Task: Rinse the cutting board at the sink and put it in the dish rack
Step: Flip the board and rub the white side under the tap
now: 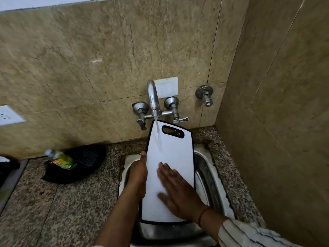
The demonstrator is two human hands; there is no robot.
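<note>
Brown stone tiles cover the wall behind a speckled granite counter (74, 196) with a steel sink (207, 168) set in it. Over the sink, the white cutting board (175, 152) with black rim is tilted, its handle hole at 12 o'clock under the tap (153, 97). Water falls on the upper part of the board. The left hand (138, 173) holds the board's left edge, the grip closed around it. The right hand (175, 191) lies flat and open on the board's face, fingers spread. At 9 o'clock a green bottle (61, 160) rests on a black pan (85, 163)
</note>
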